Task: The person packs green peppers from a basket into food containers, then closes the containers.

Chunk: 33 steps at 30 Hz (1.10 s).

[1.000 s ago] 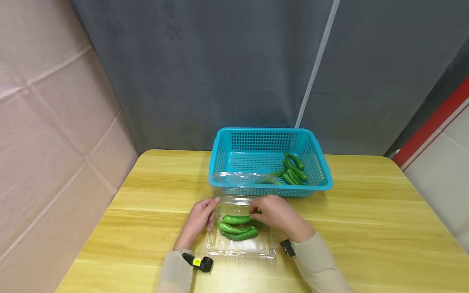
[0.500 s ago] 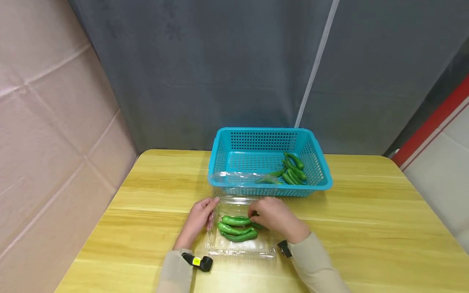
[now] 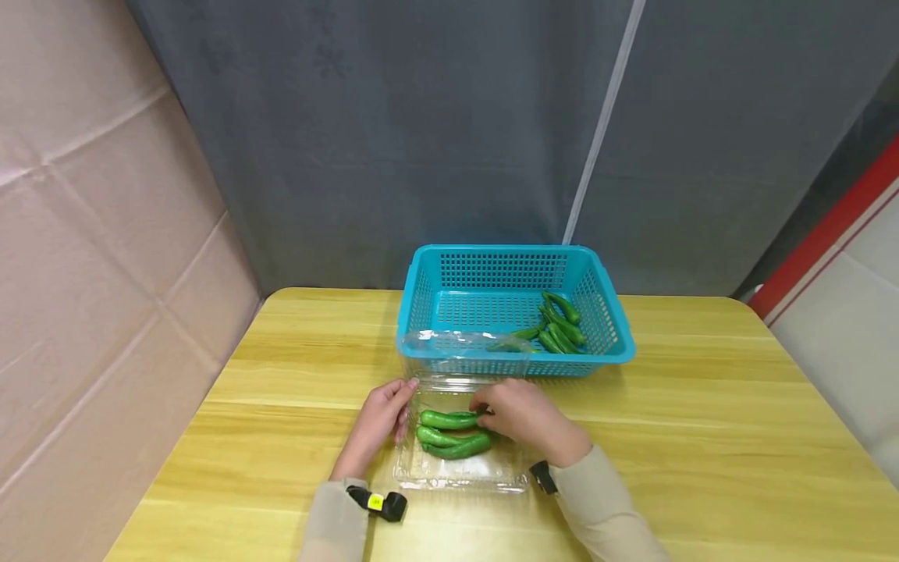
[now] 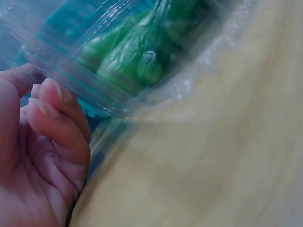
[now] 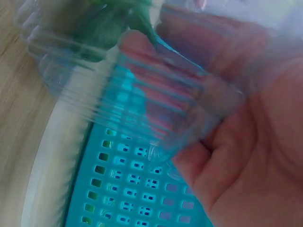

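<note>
From the head view, a clear plastic container [image 3: 460, 473] sits on the wooden table [image 3: 702, 429], its lid [image 3: 463, 343] folded back so that it overlaps the near wall of the blue basket [image 3: 506, 250]. The left hand [image 3: 379, 417] holds the container's left edge, thumb at the rim. The right hand [image 3: 527, 410] reaches inside, thumb and fingertips drawn narrowly together about the right end of the upper green pepper [image 3: 447, 421]; it appears to be pinched. Two lower green peppers [image 3: 460, 449] lie nearer the person. Within the last second, the right hand and the upper pepper have slid slightly left, while the left hand has stayed put. That suggests the peppers are being straightened into a row, with the filling not yet finished: loose peppers [image 3: 564, 324] lie at the basket's right side.

In the left wrist view, the fingers are curled close at the plastic edge, and pepper ends show blurred through the wall.

In the right wrist view, glossy plastic covers much of the hand; a fingertip lies against green pepper, but how firm the grip is I cannot tell.
</note>
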Each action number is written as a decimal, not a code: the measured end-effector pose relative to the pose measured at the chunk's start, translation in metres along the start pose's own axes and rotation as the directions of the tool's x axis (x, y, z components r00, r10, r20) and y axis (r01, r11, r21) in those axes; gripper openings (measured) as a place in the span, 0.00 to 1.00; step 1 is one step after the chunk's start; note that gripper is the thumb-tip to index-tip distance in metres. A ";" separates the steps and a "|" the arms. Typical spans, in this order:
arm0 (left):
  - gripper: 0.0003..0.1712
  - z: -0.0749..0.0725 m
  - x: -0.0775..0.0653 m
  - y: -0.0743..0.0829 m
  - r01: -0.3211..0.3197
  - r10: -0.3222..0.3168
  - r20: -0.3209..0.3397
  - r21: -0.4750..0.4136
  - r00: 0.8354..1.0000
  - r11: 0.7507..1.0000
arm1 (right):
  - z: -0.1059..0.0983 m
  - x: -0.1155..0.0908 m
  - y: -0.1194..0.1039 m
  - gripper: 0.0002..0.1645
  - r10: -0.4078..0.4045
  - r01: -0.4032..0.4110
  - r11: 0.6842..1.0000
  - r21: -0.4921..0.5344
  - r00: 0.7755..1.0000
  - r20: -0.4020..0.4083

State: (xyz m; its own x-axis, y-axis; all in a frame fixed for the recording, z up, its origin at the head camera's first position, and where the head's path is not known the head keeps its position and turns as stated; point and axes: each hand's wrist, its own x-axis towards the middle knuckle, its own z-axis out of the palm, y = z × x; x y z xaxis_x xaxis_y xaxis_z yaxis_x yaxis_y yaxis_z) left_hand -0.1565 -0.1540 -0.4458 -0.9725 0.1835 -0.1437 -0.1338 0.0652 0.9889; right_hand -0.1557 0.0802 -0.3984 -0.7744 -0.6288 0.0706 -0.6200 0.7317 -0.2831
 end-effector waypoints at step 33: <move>0.22 -0.001 0.000 -0.001 -0.004 0.004 -0.010 0.017 1.000 1.000 | -0.011 -0.001 -0.006 0.16 0.009 -0.012 0.997 0.081 0.999 0.035</move>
State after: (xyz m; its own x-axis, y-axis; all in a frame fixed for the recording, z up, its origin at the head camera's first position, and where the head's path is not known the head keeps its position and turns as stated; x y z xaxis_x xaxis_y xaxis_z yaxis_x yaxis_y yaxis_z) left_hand -0.1566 -0.1548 -0.4471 -0.9749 0.1737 -0.1391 -0.1266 0.0811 0.9886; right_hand -0.1525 0.0793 -0.3865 -0.7753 -0.6306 0.0347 -0.5983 0.7157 -0.3604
